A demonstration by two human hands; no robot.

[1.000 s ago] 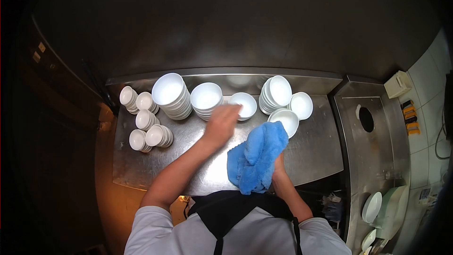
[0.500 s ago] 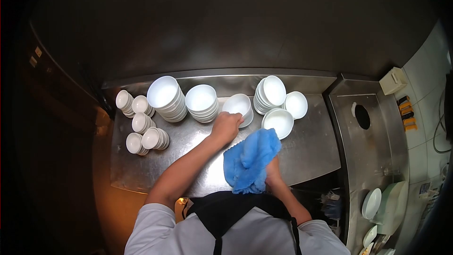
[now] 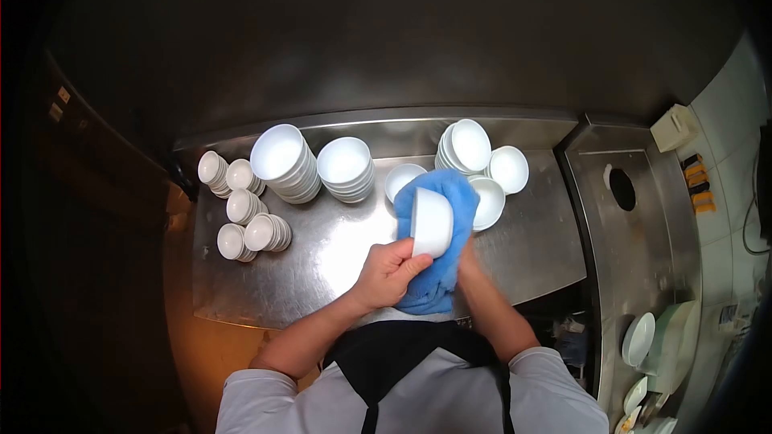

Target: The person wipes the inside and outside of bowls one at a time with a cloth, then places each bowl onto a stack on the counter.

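My left hand (image 3: 389,276) grips a white bowl (image 3: 433,225) by its lower edge, thumb on the outside, the bowl tipped on its side. A fluffy blue cloth (image 3: 435,293) lies against the bowl's open side. Behind the cloth, my right hand (image 3: 468,261) holds it, its fingers mostly covered. Just beyond the cloth, a single white bowl (image 3: 404,180) sits on the steel counter (image 3: 322,273). To its left stands a stack of white bowls (image 3: 346,170), and to its right a group of bowls (image 3: 470,145) is partly hidden by the cloth.
A taller bowl stack (image 3: 285,162) and several small cup stacks (image 3: 259,232) stand at the counter's left. Right of the counter is a steel sink unit (image 3: 643,233) with a round hole, and white dishes (image 3: 638,339) lie nearer me. A dark wall rises behind.
My left hand has lifted the bowl off the one beneath it and drawn it back to the blue cloth. The cloth has moved up against the bowl.
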